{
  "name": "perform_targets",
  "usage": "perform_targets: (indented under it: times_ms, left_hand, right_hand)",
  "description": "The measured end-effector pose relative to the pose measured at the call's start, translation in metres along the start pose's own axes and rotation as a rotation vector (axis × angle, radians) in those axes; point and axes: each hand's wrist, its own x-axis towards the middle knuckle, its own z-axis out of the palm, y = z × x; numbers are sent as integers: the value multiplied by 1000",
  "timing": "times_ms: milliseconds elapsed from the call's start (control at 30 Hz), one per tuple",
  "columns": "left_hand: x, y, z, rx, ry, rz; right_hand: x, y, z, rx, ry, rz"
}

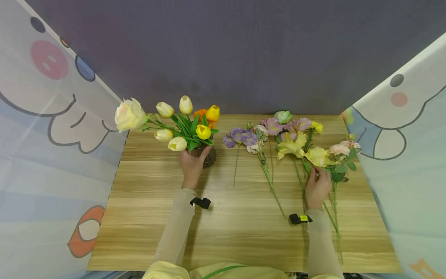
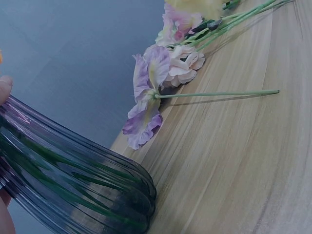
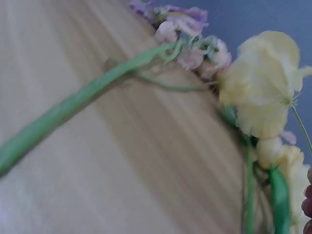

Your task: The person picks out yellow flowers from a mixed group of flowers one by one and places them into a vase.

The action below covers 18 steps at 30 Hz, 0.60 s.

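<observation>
My left hand grips a dark ribbed glass vase near its top. In the left wrist view, green stems show through the wall of the vase. White tulips, yellow tulips, an orange flower and a large cream rose stand in it, the rose leaning far left. On the right, my right hand has thumb and fingers pinched at the stem of a yellow flower. Another yellow ruffled flower is just to its left.
Purple irises, pink flowers, a small yellow flower and pale pink roses lie along the right half of the wooden table, stems toward me. A dark wall borders the back; printed curtains flank the sides.
</observation>
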Motion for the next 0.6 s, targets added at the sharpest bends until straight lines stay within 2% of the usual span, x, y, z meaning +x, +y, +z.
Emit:
perform_targets:
  times_ms: [200, 333, 400, 600]
  left_hand:
    - [0, -1, 0, 3, 2, 6]
    - [1, -1, 1, 0, 3, 18]
    - [1, -1, 1, -2, 2, 15]
    - [1, -1, 0, 13, 3, -2]
  right_hand:
    - [9, -23, -3, 88, 48, -34]
    - [17, -52, -9, 251, 96, -23]
    - [22, -69, -12, 368, 111, -28]
    - [35, -127, -23, 939, 74, -106]
